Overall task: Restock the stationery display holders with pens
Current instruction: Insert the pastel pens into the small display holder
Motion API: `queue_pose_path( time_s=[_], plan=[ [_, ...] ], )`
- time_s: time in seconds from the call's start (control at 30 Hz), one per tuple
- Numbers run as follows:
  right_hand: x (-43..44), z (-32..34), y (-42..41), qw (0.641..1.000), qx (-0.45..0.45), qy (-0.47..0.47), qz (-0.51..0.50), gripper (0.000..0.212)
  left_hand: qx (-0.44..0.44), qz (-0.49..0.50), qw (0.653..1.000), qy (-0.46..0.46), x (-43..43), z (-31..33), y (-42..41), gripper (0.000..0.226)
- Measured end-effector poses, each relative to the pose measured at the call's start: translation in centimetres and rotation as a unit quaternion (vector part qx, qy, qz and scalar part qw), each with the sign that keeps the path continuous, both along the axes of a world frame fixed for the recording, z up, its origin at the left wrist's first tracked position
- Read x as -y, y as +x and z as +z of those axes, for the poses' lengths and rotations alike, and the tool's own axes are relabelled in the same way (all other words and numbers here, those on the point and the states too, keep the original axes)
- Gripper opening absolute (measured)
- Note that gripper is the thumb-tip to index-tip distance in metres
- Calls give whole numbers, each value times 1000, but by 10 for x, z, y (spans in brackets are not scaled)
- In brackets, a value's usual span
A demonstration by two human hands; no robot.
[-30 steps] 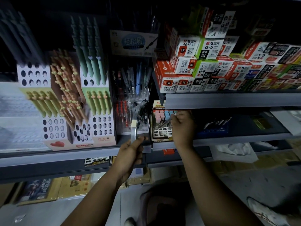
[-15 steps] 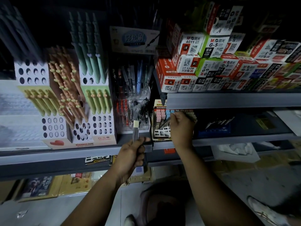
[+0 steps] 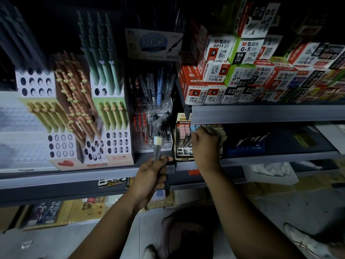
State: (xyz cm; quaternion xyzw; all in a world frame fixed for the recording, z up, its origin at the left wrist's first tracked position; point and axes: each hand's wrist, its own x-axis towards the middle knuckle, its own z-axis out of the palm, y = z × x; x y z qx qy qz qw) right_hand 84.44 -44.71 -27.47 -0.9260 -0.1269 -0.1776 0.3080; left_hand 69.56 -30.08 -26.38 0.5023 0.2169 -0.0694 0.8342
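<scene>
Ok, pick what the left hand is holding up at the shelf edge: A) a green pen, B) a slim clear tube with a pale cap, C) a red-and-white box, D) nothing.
B: the left hand grips a slim clear tube by its lower end, pale cap on top.

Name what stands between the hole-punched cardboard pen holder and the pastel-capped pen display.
In the head view, a clear plastic holder of red, black and blue pens stands there; the left hand holds a pale-capped tube before it.

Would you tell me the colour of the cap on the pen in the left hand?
Pale yellow cap, clearest in the head view.
</scene>
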Motion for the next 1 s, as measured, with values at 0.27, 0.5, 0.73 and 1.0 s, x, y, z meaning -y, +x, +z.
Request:
queue_pose_path(
  time_s=[0.27, 0.5, 0.73, 1.0],
  plan=[
    [-7, 0, -2, 998, -31, -63, -2, 25, -3, 5, 1000, -3, -3, 3, -1, 23],
    [-15, 6, -1, 989, -47, -138, -3, 14, -4, 14, 1000, -8, -5, 8, -2, 23],
    [-19, 0, -5, 978, -27, -203, 27, 10, -4, 15, 1000, -8, -6, 11, -3, 22],
    [6, -13, -9, 991, -5, -92, 99, 29, 1, 15, 1000, -7, -3, 14, 3, 20]
  ],
)
